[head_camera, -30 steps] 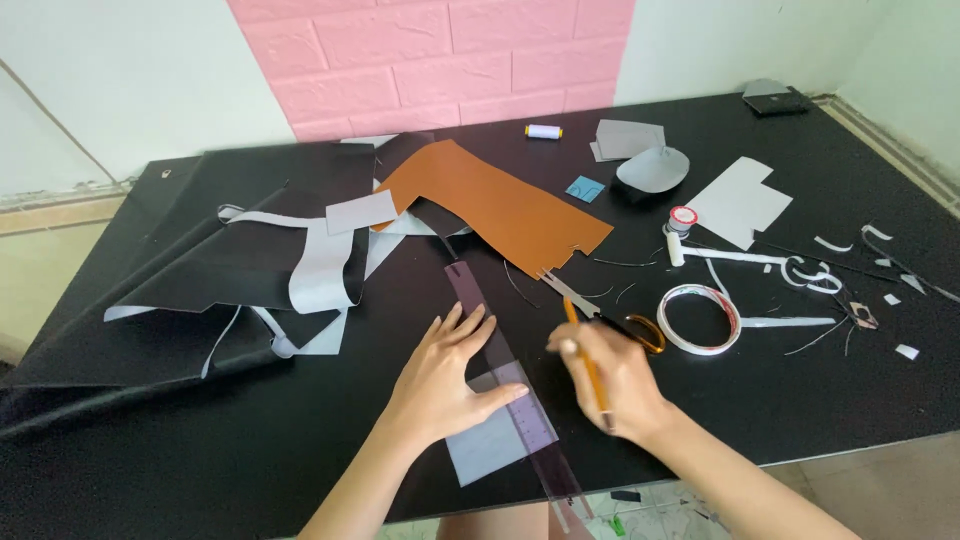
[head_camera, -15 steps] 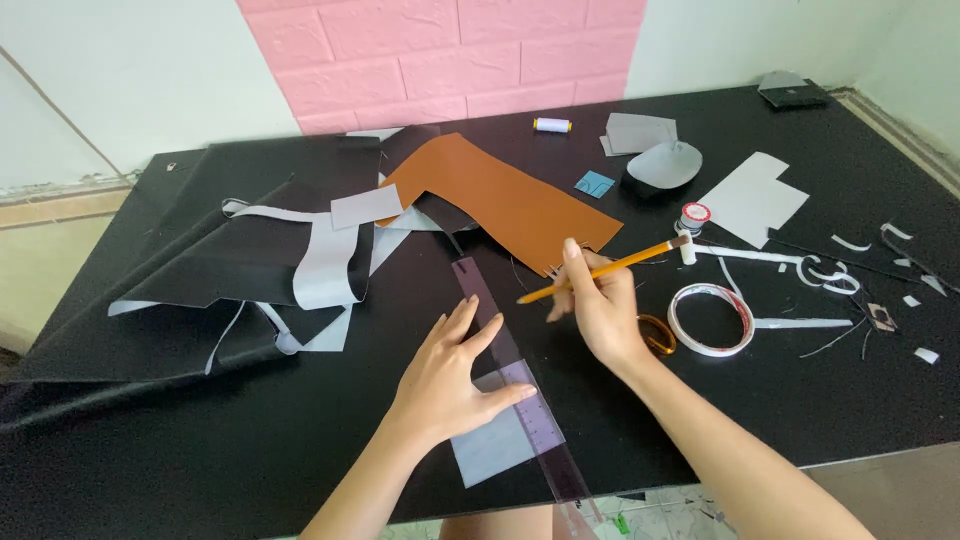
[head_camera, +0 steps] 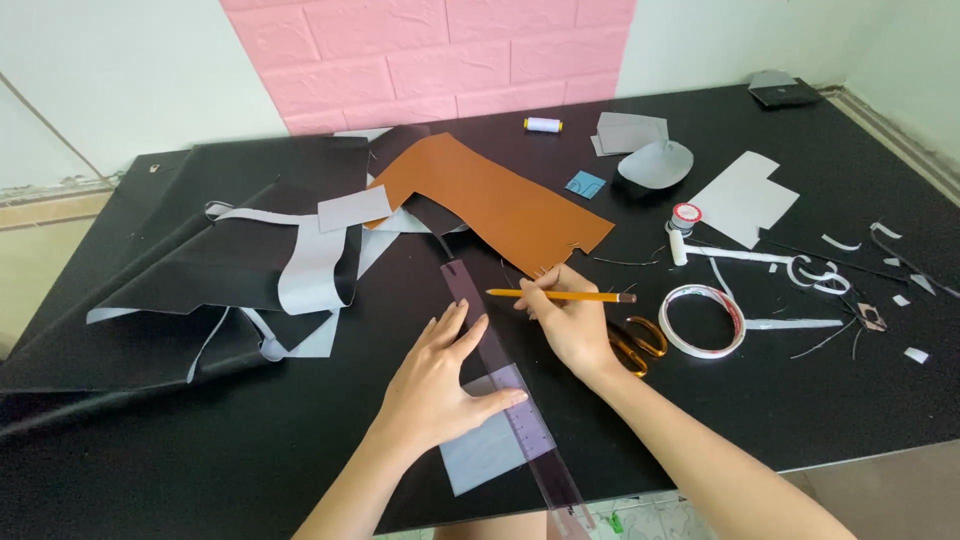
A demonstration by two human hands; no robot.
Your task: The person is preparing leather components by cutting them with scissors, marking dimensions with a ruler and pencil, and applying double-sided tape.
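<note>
The long translucent purple plastic ruler (head_camera: 500, 375) lies slantwise on the black counter (head_camera: 250, 450), across a pale grey rectangular piece of material (head_camera: 480, 450). The left hand (head_camera: 435, 385), fingers spread, presses both flat. The right hand (head_camera: 570, 320) pinches a yellow pencil (head_camera: 555, 295), held sideways above the ruler; no drawn line is visible on the grey piece. Orange-handled scissors (head_camera: 640, 345), a white tape ring (head_camera: 703, 320) and a brown leather cutout (head_camera: 500, 200) crowd close by.

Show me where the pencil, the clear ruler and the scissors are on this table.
pencil (head_camera: 560, 295): head view, middle of the yellow shaft held in the right hand (head_camera: 570, 320).
clear ruler (head_camera: 500, 365): head view, tinted strip beside the left hand (head_camera: 435, 385).
scissors (head_camera: 640, 345): head view, orange handle loop.
</note>
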